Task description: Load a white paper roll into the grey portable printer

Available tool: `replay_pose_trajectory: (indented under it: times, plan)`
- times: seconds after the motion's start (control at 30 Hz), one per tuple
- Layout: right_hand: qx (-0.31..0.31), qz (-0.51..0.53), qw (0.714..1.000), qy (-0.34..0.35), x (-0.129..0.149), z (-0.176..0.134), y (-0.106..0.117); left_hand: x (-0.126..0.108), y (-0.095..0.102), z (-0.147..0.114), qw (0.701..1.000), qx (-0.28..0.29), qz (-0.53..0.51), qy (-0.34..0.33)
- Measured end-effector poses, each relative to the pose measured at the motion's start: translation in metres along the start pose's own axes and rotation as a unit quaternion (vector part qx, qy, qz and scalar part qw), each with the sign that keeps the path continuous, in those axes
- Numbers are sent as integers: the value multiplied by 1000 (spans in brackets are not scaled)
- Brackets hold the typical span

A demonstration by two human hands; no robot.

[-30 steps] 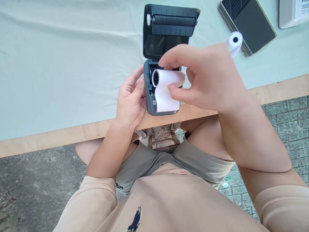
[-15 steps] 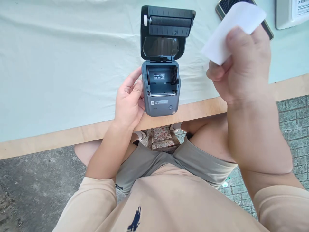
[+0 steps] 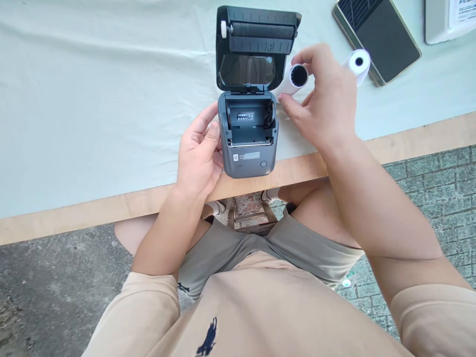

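Note:
A dark grey label printer [image 3: 248,166] stands at the table edge, its lid [image 3: 260,44] flipped up and its paper bay showing no roll. My left hand [image 3: 199,158] grips its left side, thumb at the near corner and fingers partly hidden behind. Just right of the printer, my right hand [image 3: 327,99] has thumb and fingers around a white paper roll [image 3: 287,85] with a wide black core end. A second white paper roll [image 3: 360,73], with a smaller dark core, sits beyond my right wrist.
A smartphone [image 3: 390,42] lies at an angle behind the second roll. At the far right corner is a white box-like object [image 3: 441,22] with a printed label. The table's bare wooden edge [image 3: 92,210] runs along my side, above my lap.
My right hand has swung left and down from over the phone, where it held white paper. It now grasps the black-cored roll; another roll shows by the phone. The left hand stays put.

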State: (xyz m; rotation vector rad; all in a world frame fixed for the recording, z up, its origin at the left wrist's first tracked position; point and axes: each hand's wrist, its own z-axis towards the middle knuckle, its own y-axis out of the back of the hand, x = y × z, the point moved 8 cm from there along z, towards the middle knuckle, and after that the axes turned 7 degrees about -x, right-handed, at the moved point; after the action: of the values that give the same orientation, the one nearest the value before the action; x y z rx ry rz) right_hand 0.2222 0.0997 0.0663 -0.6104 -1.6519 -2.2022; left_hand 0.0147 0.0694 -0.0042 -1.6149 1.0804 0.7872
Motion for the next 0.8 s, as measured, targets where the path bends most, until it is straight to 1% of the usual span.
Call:
replay_pose_trajectory:
  times: [0.1, 0.17, 0.2, 0.27, 0.33, 0.37, 0.4, 0.43, 0.5, 0.53, 0.6, 0.67, 0.8]
  plan:
    - [3, 4, 1000, -20, 0, -1, -1, 0, 0, 0, 1000, -3, -3, -1]
    - [0, 34, 999, -2, 6, -4, 5, -1, 0, 0, 1000, -1, -4, -4]
    - [-11, 48, 999, 13, 9, -6, 13, -1, 0, 0, 1000, 1, -4, -5]
    - [-61, 68, 995, 49, 12, -9, 36, -1, 0, 1, 1000, 3, 0, -11]
    - [-144, 70, 983, 88, 9, -12, 65, -1, 1, 2, 1000, 10, 5, -19]
    - [-160, 54, 981, 97, 4, -12, 72, -1, 1, 2, 1000, 13, 6, -23]
    - [-194, 40, 976, 94, -4, -12, 81, -1, 1, 3, 1000, 15, 7, -25]
    - [-206, 21, 975, 77, -13, -10, 83, -1, 2, 4, 1000, 16, 7, -26]
    - [-164, -16, 986, 20, -33, -2, 73, -1, 3, 4, 1000, 11, 4, -26]
    - [-132, -35, 991, -14, -43, 1, 64, -1, 3, 5, 1000, 7, 3, -24]
    - [-84, -61, 992, -69, -55, 4, 50, -1, 3, 4, 1000, 2, -3, -20]
    - [-71, -73, 991, -91, -57, 5, 44, -2, 2, 4, 1000, -1, -17, -15]
    - [-68, -75, 990, -100, -53, 5, 41, -2, 1, 3, 999, -4, -32, -5]
